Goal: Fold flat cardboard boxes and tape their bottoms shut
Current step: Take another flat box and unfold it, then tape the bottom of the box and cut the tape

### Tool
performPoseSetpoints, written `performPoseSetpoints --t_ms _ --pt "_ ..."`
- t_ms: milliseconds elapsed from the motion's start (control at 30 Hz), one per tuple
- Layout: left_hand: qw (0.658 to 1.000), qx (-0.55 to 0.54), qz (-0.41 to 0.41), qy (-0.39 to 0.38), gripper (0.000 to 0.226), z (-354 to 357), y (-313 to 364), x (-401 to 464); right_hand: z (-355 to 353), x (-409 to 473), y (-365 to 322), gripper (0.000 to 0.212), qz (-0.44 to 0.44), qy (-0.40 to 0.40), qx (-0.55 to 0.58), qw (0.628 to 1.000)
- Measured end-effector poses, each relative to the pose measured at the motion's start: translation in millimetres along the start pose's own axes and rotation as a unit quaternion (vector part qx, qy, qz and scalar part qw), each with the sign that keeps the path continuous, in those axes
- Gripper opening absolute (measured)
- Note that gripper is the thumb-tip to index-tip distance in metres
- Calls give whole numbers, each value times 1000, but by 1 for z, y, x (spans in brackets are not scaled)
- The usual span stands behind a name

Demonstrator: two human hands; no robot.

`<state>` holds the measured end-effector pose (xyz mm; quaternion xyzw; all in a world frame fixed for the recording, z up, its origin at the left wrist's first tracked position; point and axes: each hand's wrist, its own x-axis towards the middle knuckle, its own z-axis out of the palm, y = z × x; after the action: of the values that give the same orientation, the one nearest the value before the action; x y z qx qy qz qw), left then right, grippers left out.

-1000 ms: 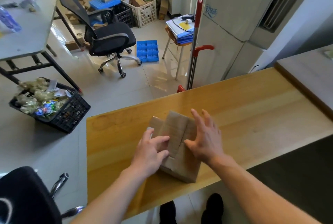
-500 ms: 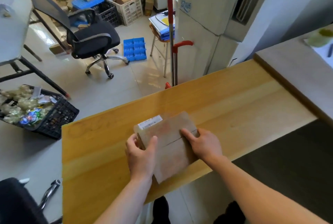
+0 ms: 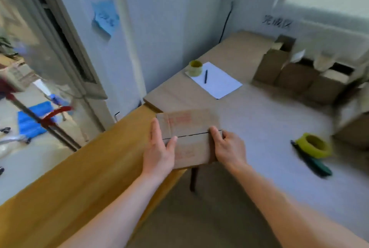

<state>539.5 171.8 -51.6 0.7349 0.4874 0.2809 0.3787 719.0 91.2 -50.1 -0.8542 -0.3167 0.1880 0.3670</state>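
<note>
Two tables are meeting at a corner in front of the person, a yellow wooden table (image 3: pixel 65 183) on the left and a grey table (image 3: pixel 265 128) on the right, and the cardboard box (image 3: pixel 191 138) is being held in the air just above the place where they join, so it is resting on neither one. Its bottom flaps are facing up and are closed together, with only a thin dark seam between them, and no tape is visible on that seam. The left hand (image 3: pixel 159 150) is gripping the left edge, with the thumb lying on top near the seam and the fingers running along the side. The right hand (image 3: pixel 229 148) is pinching the right edge at the end of the seam, its fingers curled around the corner. I think the main danger is that the flaps are only being kept shut by this pressure; if one hand is letting go to reach for the roll of tape (image 3: pixel 313 145) lying well apart on the grey table, the flaps are probably springing open again. The box could also be slipping down between the tables. A smaller roll (image 3: pixel 195 68) is standing further back beside a sheet of paper (image 3: pixel 215 82) with a pen (image 3: pixel 205 77) on it.
</note>
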Motion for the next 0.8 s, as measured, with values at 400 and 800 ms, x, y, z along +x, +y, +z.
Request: performPoseSetpoints --t_ms 400,800 --pt "960 62 53 -267 78 235 92 120 -121 120 158 59 194 91 -10 977" --pt "814 319 401 -273 45 336 147 188 -133 214 194 57 245 132 -14 960"
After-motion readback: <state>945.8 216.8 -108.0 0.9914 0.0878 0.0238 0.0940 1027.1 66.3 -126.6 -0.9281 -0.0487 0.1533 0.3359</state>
